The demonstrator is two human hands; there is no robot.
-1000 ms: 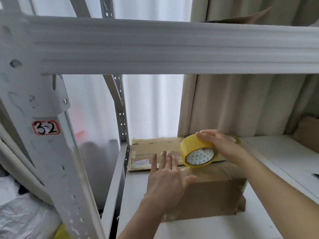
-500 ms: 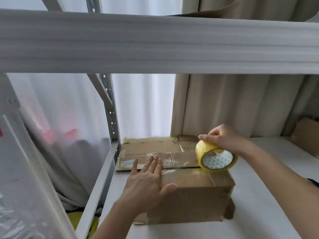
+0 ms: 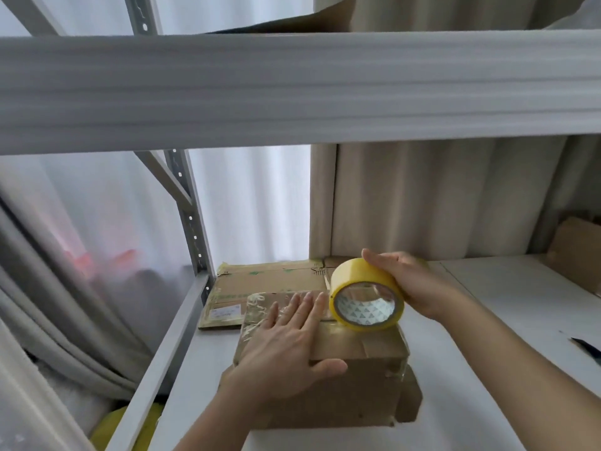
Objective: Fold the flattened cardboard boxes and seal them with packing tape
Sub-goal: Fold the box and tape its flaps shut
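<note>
The yellow tape roll (image 3: 367,299) has swung back in over the folded cardboard box (image 3: 344,375) on the white shelf (image 3: 507,307), right hand (image 3: 410,288) gripping its rim. The left hand (image 3: 286,349) stays flat, fingers straight, pressing the crinkled glossy tape strip (image 3: 260,309). Flattened cardboard (image 3: 270,284) lies behind.

Over the last 1 second the right hand (image 3: 411,284) carried the tape roll (image 3: 366,296) out past the box's (image 3: 341,379) right end and back onto its top, beside the left hand (image 3: 286,346). The view swung right.
</note>
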